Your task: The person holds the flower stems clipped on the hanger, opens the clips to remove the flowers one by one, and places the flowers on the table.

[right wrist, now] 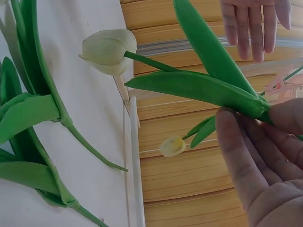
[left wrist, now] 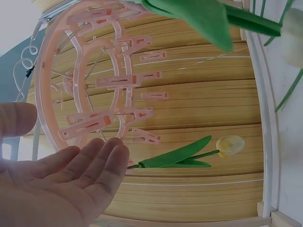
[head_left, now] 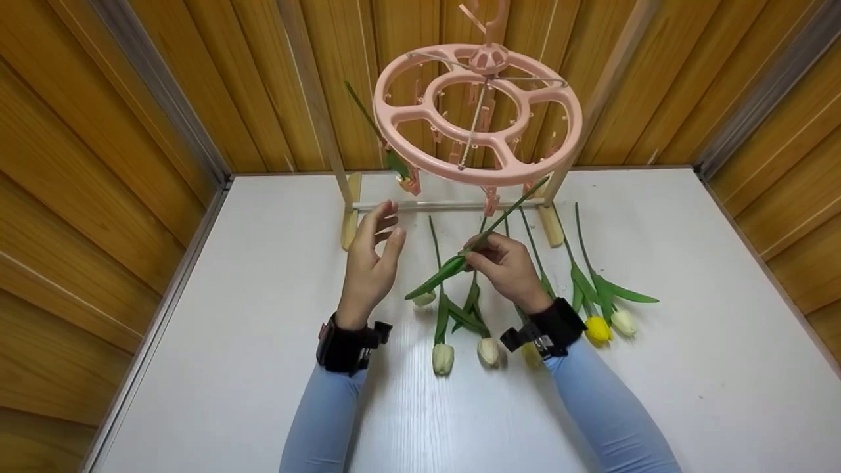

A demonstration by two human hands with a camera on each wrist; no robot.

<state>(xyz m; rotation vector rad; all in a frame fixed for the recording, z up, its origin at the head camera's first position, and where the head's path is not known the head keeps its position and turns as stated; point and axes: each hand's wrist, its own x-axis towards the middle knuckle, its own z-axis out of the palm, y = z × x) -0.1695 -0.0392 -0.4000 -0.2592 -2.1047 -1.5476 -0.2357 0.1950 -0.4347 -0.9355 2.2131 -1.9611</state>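
In the head view, my right hand (head_left: 511, 269) pinches an artificial white tulip (right wrist: 108, 51) at its stem, near the base of its green leaves. The stem's free end points up and away, toward the pink round clip hanger (head_left: 502, 172). My left hand (head_left: 370, 272) holds nothing; its fingers are apart, raised below the hanger's left side. Several pink clothespins (left wrist: 116, 81) dangle from the hanger's rings. A pale yellow tulip (left wrist: 230, 144) hangs flower-down from the hanger's left side. Its clip point is partly hidden by my left fingers in the left wrist view.
Several tulips lie on the white table (head_left: 217, 368), including a white one (head_left: 443, 359) and a yellow one (head_left: 598, 330), stems pointing away from me. A wooden stand with a crossbar (head_left: 447, 205) supports the hanger. Wood-panelled walls (head_left: 85, 217) enclose the table.
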